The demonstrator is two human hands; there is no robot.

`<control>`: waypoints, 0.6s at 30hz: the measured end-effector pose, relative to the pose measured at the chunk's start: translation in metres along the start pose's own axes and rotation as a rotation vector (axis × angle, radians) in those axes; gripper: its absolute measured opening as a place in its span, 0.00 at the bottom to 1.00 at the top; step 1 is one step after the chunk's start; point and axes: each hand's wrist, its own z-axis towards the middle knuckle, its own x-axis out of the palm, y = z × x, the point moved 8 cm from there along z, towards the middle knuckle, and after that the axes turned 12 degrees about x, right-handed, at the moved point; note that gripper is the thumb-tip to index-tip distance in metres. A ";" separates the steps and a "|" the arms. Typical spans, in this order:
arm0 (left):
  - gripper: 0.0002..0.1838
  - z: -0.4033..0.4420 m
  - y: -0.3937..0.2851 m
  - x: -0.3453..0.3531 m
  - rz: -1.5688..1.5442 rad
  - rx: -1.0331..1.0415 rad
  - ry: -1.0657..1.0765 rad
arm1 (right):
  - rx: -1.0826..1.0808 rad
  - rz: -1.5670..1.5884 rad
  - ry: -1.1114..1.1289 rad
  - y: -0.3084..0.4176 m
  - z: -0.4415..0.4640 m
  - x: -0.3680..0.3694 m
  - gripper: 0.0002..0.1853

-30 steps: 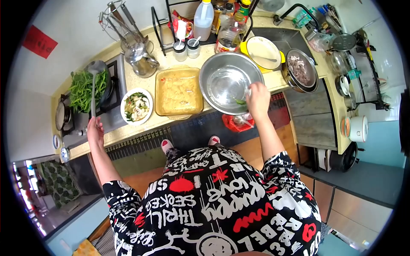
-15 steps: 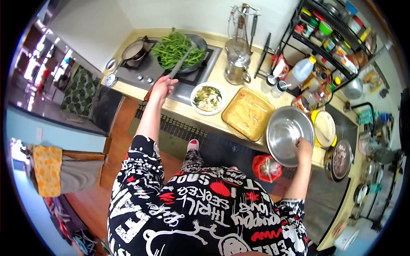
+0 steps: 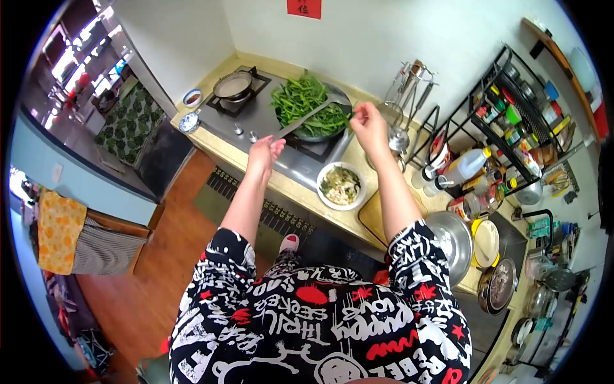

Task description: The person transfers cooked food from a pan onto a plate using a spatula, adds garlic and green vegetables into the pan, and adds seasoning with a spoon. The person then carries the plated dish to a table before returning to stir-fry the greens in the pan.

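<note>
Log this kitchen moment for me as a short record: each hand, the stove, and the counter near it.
Left hand: holds the handle of the spatula; hand in front of the stove
Right hand: raised beside the wok, fingertips close together; hand; whether they pinch a leaf is unclear
Wok contents: heaped leafy greens, spatula lying across them
Other burner: small pan
Counter: white bowl of food; glass dish, partly behind the right forearm
Farther along: metal basin
</note>
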 end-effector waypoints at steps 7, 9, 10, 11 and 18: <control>0.23 0.017 -0.016 -0.021 -0.190 0.030 0.015 | 0.031 -0.099 -0.012 -0.044 0.045 0.099 0.12; 0.17 0.011 -0.020 -0.013 -0.188 0.093 0.040 | 0.296 0.110 0.057 -0.032 0.031 0.110 0.17; 0.16 0.006 -0.018 -0.005 -0.160 0.136 0.076 | 0.485 0.303 0.108 -0.022 0.018 0.119 0.20; 0.15 -0.001 -0.016 0.002 -0.130 0.180 0.114 | 0.630 0.363 0.241 -0.026 0.007 0.136 0.27; 0.11 -0.054 0.030 0.044 -0.085 0.178 0.226 | 0.436 -0.272 0.262 0.001 -0.052 0.153 0.29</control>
